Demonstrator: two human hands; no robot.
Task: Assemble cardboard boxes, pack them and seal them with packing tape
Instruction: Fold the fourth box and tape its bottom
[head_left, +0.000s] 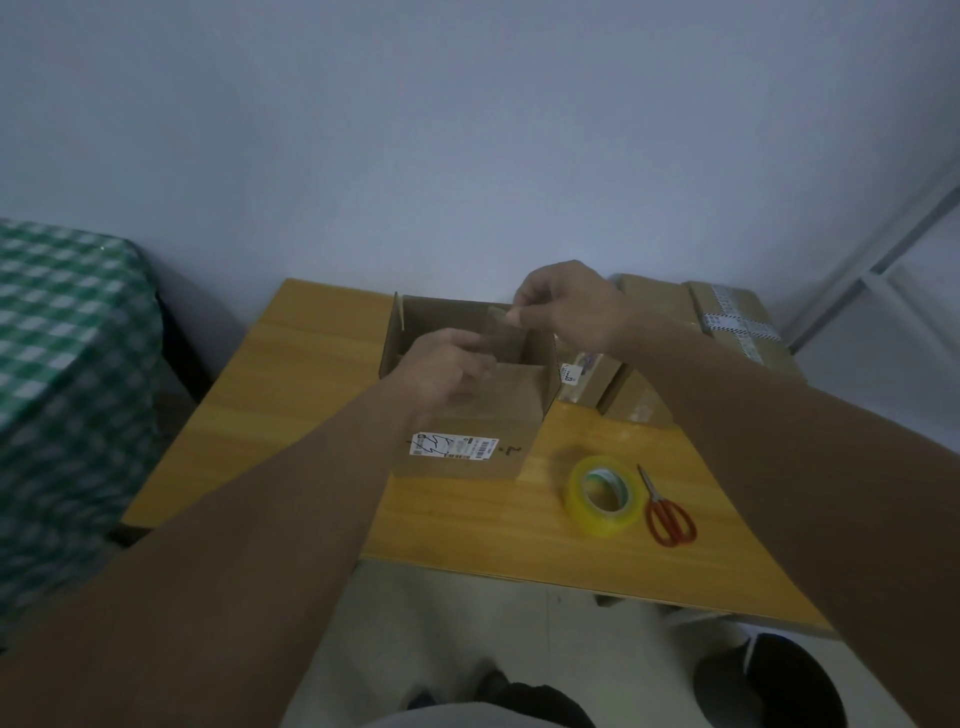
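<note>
The open brown cardboard box (509, 410) stands on the yellow wooden table (311, 374), flaps up and unsealed. Above it the right hand (566, 306) pinches what looks like a strip of clear tape (503, 332), and the left hand (447, 366), close by, seems to hold its other end. A yellowish tape roll (602, 496) and red-handled scissors (668, 512) lie near. Taped cardboard boxes (727, 322) behind suggest the job is partway done.

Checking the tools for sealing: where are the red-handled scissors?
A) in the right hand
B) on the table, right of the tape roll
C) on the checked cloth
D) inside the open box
B: the scissors lie flat on the table, just right of the tape roll.
</note>
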